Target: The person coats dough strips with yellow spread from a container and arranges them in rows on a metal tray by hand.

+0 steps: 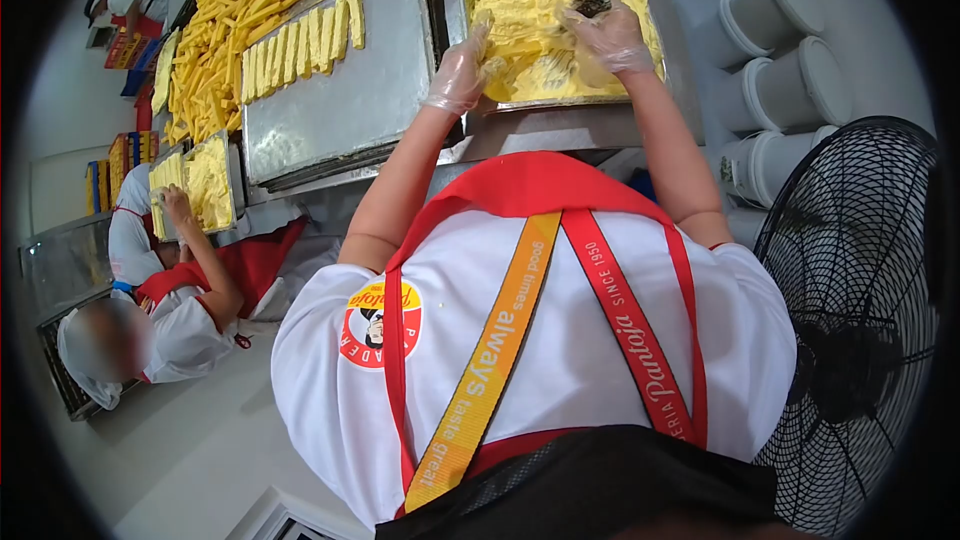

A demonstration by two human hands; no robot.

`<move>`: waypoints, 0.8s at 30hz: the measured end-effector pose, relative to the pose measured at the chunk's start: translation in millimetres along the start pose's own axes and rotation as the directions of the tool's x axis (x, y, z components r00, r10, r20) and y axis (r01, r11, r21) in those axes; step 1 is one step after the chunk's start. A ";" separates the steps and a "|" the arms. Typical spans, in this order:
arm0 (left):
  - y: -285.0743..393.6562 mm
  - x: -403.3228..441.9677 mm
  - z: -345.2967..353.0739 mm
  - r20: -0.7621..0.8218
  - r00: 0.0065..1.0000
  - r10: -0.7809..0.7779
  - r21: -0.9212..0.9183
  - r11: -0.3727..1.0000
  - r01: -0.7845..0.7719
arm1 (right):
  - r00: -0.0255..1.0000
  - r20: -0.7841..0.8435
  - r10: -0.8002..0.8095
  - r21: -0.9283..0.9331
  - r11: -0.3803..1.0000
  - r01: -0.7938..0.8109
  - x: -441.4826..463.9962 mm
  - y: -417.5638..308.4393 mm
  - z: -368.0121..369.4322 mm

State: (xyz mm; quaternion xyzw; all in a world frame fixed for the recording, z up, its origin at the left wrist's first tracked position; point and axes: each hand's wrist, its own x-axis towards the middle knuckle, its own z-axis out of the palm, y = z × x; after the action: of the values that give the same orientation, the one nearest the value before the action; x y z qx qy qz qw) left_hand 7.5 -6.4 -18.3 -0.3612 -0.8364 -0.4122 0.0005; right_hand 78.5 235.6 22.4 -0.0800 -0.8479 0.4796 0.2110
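Note:
My left hand (462,72), in a clear plastic glove, is at the left rim of a metal tray (562,104) filled with pale yellow cream (530,5). Its fingers point forward, the thumb apart from them over the cream. My right hand (612,38), gloved as well, is over the right side of the cream. Its fingers are closed around a dark, lumpy thing (592,4) whose kind I cannot make out. To the left, a stack of flat baking trays (340,90) bears a row of cream-coated sticks (305,45) along its far side.
A large heap of yellow-orange sticks (225,30) covers the table beyond. At the left, a co-worker (190,290) in a red apron reaches into another cream tray (210,185). White buckets (790,90) stand at the right, near a big black fan (850,330).

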 end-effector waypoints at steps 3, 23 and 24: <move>12.6 1.5 -2.7 -0.024 0.997 -0.073 0.048 0.996 0.074 | 0.974 0.156 0.163 0.605 0.764 -0.225 -8.8 -13.5 8.9; 1.9 -0.8 2.2 0.152 0.886 -0.438 -0.350 0.814 0.463 | 0.998 -0.055 0.016 0.104 0.995 -0.010 -13.3 -5.3 13.3; 0.7 -0.5 1.2 0.171 0.879 -0.445 -0.351 0.806 0.476 | 0.999 0.019 0.040 0.196 0.980 -0.043 -15.3 -10.9 10.2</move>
State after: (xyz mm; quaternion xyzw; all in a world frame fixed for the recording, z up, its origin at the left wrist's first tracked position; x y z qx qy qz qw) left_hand 8.7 -5.5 -18.8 -0.1568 -0.8015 -0.5401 -0.2033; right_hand 88.5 216.7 22.7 -0.0729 -0.7961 0.5659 0.2016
